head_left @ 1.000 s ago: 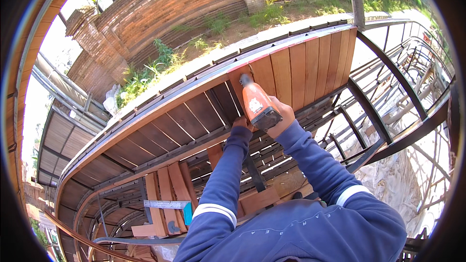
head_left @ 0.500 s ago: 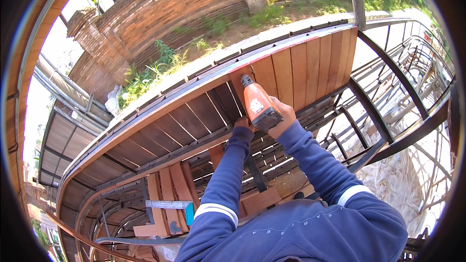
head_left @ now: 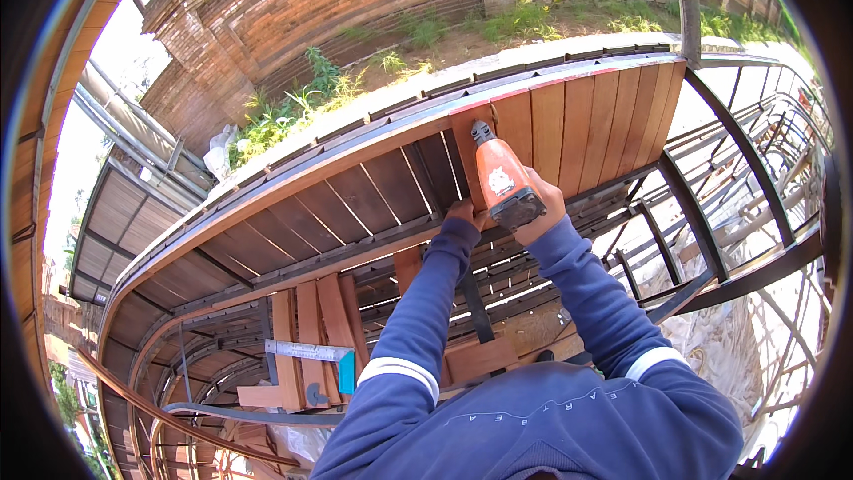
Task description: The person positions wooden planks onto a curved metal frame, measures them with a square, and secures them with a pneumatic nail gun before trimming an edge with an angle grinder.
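In my right hand [head_left: 545,213], fingers wrapped round its grip, is an orange tool with a black rear cap that looks like a nail gun [head_left: 500,173]. Its metal nose meets the upper part of a reddish-brown wooden slat [head_left: 463,144]. My left hand [head_left: 464,212] grips the slat's lower end, just below and left of the tool; its fingers are partly hidden. To the right of this slat runs a row of fitted slats [head_left: 604,116]. On its left, dark panels show inside the curved frame [head_left: 311,271].
Loose boards [head_left: 306,329] lie at lower left, with a try square [head_left: 311,352] with a turquoise stock on them. Black metal framing [head_left: 693,213] curves away at right, over pale sheeting [head_left: 720,347]. A brick wall [head_left: 355,18] stands beyond, with weeds at its foot.
The view has shifted, so the whole scene sits a little further right and the bench-like frame slightly lower. Both hands and the tool keep nearly the same place on the slat.
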Motion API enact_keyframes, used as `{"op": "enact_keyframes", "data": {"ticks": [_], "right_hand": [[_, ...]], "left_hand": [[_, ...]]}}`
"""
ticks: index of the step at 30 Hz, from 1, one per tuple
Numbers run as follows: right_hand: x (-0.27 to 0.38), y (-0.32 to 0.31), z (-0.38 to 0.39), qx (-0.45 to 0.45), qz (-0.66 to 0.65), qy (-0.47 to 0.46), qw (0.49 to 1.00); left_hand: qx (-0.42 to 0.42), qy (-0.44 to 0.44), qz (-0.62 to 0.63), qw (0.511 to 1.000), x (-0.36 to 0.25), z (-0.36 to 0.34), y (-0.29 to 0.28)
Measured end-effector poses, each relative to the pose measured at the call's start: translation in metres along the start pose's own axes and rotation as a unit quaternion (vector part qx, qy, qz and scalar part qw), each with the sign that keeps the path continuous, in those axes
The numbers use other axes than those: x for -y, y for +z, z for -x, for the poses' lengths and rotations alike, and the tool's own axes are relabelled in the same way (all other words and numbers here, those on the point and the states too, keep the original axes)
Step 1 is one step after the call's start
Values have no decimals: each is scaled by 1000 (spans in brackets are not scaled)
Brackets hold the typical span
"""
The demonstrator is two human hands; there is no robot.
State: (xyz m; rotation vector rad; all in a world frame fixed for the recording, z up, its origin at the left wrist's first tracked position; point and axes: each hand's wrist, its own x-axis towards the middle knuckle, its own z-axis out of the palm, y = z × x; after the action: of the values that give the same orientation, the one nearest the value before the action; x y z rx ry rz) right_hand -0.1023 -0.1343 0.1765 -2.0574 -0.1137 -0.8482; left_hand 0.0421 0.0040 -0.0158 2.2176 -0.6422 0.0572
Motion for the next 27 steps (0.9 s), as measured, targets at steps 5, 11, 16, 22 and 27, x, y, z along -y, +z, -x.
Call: {"op": "enact_keyframes", "data": {"ticks": [5, 11, 16, 22, 27], "right_hand": [[4, 4, -3, 6, 1, -17, 1000], [10, 2, -2, 3, -24, -15, 1000], [11, 1, -3, 1, -35, -24, 999], [3, -1, -3, 26, -35, -22, 999], [5, -2, -3, 36, -21, -11, 999]], "left_hand": [[57, -27, -53, 997, -4, -1, -23], [60, -43, -69, 995, -17, 6, -33], [44, -41, -54, 997, -20, 8, -33], [43, -32, -47, 997, -21, 9, -35], [52, -39, -14, 998, -25, 8, -37]]}}
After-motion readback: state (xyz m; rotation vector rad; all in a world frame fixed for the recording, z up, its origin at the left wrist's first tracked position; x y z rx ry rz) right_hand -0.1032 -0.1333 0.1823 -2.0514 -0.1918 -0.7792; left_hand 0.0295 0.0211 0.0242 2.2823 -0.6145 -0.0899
